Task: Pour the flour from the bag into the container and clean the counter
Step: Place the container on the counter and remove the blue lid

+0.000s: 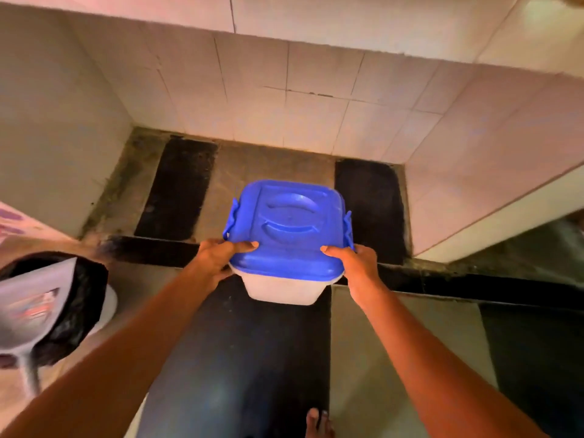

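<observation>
A square white plastic container (284, 289) with a blue clip-on lid (289, 229) is held in the air in front of a low tiled recess. My left hand (221, 257) grips its left near corner, thumb on top of the lid. My right hand (354, 263) grips the right near corner, thumb also on the lid. The lid is closed, with side clips on left and right. No flour bag shows in this view.
The recess has a dark stone floor (275, 165) and white tiled walls (284, 99), with a raised dark ledge (151, 251) along its front. A black-and-white bucket-like object (53, 305) stands at the left. My bare foot (317, 423) is on the floor below.
</observation>
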